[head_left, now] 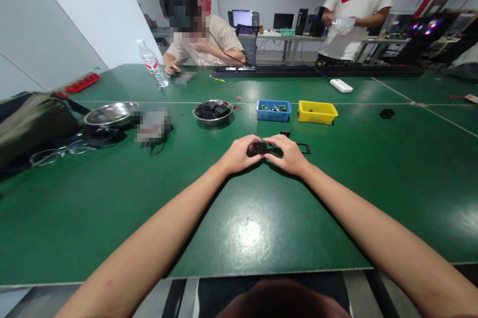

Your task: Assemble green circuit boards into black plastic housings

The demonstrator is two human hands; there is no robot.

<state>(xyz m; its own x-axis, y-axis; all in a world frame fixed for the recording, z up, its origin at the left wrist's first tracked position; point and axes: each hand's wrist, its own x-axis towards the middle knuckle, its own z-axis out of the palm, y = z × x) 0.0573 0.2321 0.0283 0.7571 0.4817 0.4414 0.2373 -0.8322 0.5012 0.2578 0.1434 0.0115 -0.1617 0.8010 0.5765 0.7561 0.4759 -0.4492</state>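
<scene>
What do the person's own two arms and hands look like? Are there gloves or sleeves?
No gloves! The bare left hand and bare right hand show no rings. The long, bare left forearm and long, bare right forearm show no sleeves, watch or bracelet. There's one small spot on the left forearm.

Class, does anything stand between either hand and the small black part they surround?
Nothing visible does. The left hand curls around the black part, and the right hand is close beside it. The black frame lies on the right hand's outer side, not in between.
</scene>
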